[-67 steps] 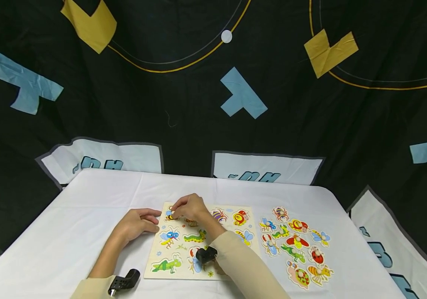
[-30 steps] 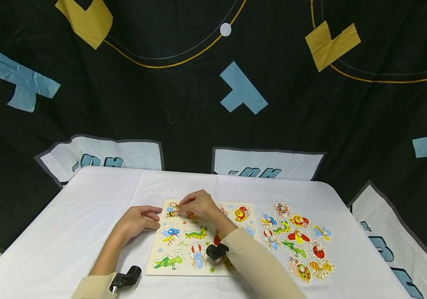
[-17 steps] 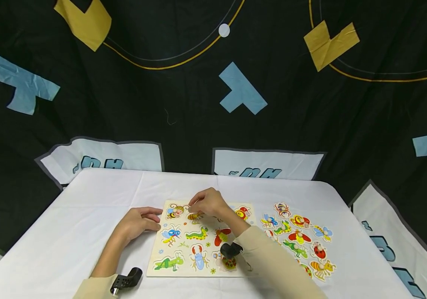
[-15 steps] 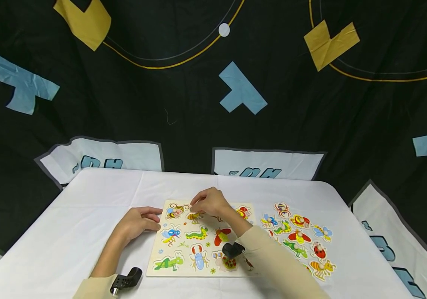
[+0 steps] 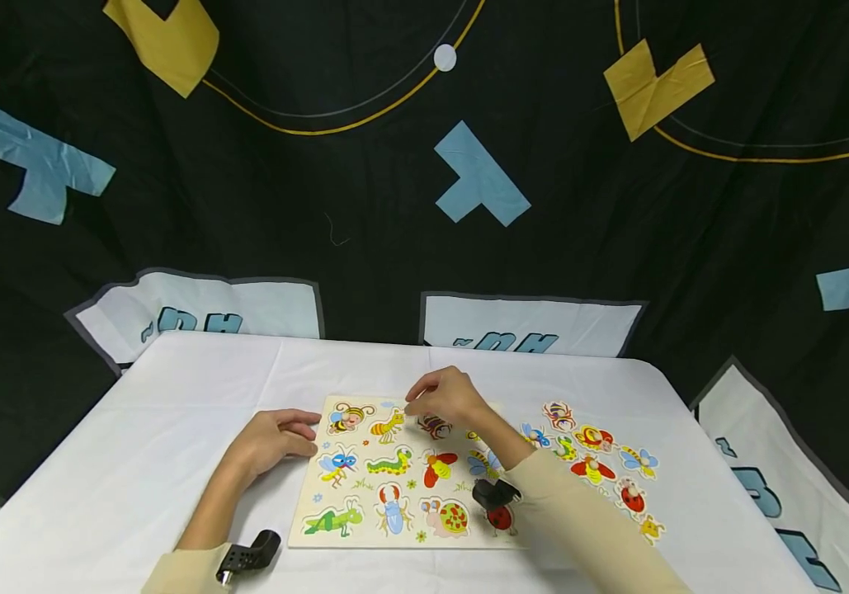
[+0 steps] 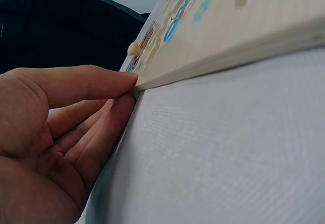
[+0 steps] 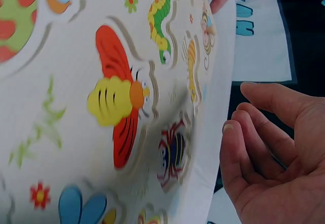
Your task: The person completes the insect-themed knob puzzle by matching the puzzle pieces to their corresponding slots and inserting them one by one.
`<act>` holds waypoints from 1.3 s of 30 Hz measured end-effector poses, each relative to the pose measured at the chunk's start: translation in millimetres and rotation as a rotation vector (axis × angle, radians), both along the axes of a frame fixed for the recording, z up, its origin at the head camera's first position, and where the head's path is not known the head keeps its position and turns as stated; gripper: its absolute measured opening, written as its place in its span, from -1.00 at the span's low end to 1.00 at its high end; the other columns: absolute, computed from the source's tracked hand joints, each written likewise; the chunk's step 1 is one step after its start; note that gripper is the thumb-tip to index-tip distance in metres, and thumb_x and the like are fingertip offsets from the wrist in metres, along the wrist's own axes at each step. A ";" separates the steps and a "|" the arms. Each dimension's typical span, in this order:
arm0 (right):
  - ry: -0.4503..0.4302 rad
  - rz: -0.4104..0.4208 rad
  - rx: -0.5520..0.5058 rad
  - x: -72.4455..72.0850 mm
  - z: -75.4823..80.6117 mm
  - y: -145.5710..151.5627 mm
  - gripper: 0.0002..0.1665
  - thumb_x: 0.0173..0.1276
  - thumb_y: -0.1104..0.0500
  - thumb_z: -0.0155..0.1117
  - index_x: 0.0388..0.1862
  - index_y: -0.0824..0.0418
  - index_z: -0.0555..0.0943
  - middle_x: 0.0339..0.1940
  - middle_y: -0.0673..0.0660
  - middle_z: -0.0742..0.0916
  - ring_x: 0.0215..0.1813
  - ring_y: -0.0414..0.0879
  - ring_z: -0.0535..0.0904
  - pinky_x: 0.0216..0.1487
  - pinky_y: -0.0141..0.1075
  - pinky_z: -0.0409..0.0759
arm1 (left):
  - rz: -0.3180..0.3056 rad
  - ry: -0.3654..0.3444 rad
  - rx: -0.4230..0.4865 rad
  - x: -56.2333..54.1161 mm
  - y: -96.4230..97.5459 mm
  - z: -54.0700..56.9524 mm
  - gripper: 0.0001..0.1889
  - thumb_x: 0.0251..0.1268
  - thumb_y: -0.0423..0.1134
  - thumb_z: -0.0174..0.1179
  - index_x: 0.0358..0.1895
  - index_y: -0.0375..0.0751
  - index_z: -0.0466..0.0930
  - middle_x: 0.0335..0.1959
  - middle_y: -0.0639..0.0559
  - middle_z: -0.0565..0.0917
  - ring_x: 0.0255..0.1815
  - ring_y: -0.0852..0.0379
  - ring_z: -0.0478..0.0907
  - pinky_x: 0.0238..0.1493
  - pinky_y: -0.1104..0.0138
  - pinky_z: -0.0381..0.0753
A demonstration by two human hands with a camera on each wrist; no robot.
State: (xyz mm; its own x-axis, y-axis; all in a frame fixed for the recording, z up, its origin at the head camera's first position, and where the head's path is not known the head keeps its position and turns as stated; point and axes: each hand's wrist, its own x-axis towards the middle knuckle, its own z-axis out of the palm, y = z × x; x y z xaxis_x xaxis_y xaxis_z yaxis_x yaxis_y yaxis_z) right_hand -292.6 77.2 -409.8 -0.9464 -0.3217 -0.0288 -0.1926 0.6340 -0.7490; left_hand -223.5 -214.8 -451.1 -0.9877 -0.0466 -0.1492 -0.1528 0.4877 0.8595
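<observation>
Straight-fingered left hand (image 5: 268,441) touches board (image 5: 365,541); right hand (image 5: 450,394) hangs relaxed, empty. White cloth (image 5: 209,396), black curtain (image 5: 283,198); only head view shows loose pieces (image 5: 593,470).

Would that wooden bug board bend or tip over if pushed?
The board would probably be stiff, since the left wrist view shows a solid, straight edge. Lying flat on the white cloth, it would more likely slide than tip.

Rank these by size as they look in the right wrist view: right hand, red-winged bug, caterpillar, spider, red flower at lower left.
1. Right hand, though the frame cuts it off
2. Red-winged bug
3. Caterpillar and spider, too alike to rank
4. Red flower
</observation>
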 end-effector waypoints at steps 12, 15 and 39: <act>-0.020 -0.038 0.014 4.2 5.3 32.2 -0.85 0.11 0.08 0.56 -0.33 0.06 0.80 -0.47 0.01 0.74 -0.36 -0.09 0.57 -0.31 -0.30 0.48 | 0.002 0.003 0.027 0.1 1.4 -1.3 -0.40 -0.08 -0.41 0.48 0.18 -0.34 0.64 -0.28 -0.04 0.72 -0.28 0.14 0.60 -0.26 0.35 0.57; -0.031 -0.043 0.007 5.4 7.2 42.3 -0.82 0.12 0.08 0.56 -0.29 0.10 0.81 -0.50 0.02 0.74 -0.38 -0.07 0.59 -0.34 -0.30 0.49 | 0.006 0.000 0.040 -0.6 1.5 -2.0 -0.40 -0.08 -0.41 0.48 0.18 -0.34 0.64 -0.28 -0.04 0.72 -0.28 0.14 0.60 -0.27 0.36 0.58; -0.109 -0.115 0.010 15.6 15.2 119.5 -0.65 0.15 0.08 0.55 -0.11 0.22 0.77 -0.33 0.05 0.79 -0.22 0.03 0.69 -0.04 -0.04 0.69 | -0.018 -0.007 0.046 -1.3 -0.1 0.5 -0.38 -0.06 -0.40 0.48 0.21 -0.36 0.61 -0.27 -0.03 0.72 -0.26 0.17 0.58 -0.24 0.37 0.57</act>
